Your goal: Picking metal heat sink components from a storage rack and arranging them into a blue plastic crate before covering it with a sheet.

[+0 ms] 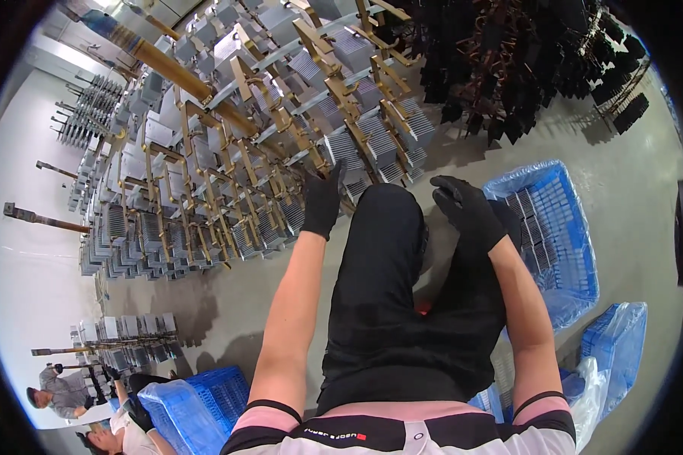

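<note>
My left hand [323,203], in a black glove, is raised at the lower edge of a hanging rack. Its thumb and fingers are spread apart, with the fingertips beside a grey finned metal heat sink [350,149]; whether they touch it I cannot tell. My right hand [469,214], gloved in black too, hovers beside my knee with loosely bent fingers and nothing seen in it. Just right of it stands a blue plastic crate [580,227] lined with clear film, with dark-finned heat sinks [531,227] lying inside.
Brass-coloured hooked bars [239,121] carry several rows of heat sinks ahead and left. Dark parts [501,68] hang at the far right. Another lined crate [621,334] is at the lower right. Two people [61,390] work at the lower left near a blue crate [197,406].
</note>
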A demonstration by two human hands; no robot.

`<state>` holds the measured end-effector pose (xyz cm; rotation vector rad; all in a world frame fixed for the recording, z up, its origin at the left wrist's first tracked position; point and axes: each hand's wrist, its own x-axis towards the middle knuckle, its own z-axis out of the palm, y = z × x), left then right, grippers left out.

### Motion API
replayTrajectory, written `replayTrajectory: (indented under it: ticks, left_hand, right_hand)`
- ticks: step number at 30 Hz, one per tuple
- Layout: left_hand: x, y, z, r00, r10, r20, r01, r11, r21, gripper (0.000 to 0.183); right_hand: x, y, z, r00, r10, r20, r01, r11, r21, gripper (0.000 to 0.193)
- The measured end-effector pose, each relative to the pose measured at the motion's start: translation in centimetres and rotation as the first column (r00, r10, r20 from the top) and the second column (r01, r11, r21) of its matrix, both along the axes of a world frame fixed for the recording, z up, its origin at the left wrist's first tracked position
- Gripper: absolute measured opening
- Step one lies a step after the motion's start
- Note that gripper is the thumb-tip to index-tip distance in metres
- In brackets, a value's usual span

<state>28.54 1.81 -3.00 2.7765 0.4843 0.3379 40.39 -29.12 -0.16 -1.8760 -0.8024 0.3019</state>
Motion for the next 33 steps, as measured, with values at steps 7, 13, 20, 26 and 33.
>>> replayTrajectory:
  ticks: [7, 13, 20, 26, 33]
  left_hand:
    - [1.0, 0.1, -0.9, 0.998, -0.032, 0.053, 0.034, 0.999, -0.041, 0.043]
    - [2.5, -2.2, -0.6, 0.820, 0.564, 0.101, 0.075, 0.070, -0.995, 0.028]
    - [-4.0, -7.7, 2.9, 0.852, 0.347, 0.393, 0.182, 0.507, -0.842, 0.023]
    - [-5.5, -13.0, 10.6, 0.855, 0.321, 0.408, 0.137, 0.619, -0.774, 0.023]
    - [-2.1, -14.1, 10.4, 0.952, -0.047, 0.302, 0.247, 0.699, -0.671, 0.019]
  right_hand:
    - [-0.2, 0.0, 0.2, 1.000, 0.001, -0.031, -0.001, 1.000, 0.004, 0.031]
    - [-0.6, 0.1, 1.0, 0.999, -0.007, -0.050, 0.005, 0.999, -0.046, 0.034]
    - [-0.5, -0.7, 0.6, 0.994, 0.008, 0.107, -0.009, 1.000, 0.010, 0.035]
    - [-5.1, -1.1, 10.6, 0.863, 0.189, -0.468, -0.076, 0.965, 0.250, 0.047]
    - [-3.8, 1.6, 6.7, 0.983, 0.013, 0.182, -0.075, 0.940, 0.334, 0.053]
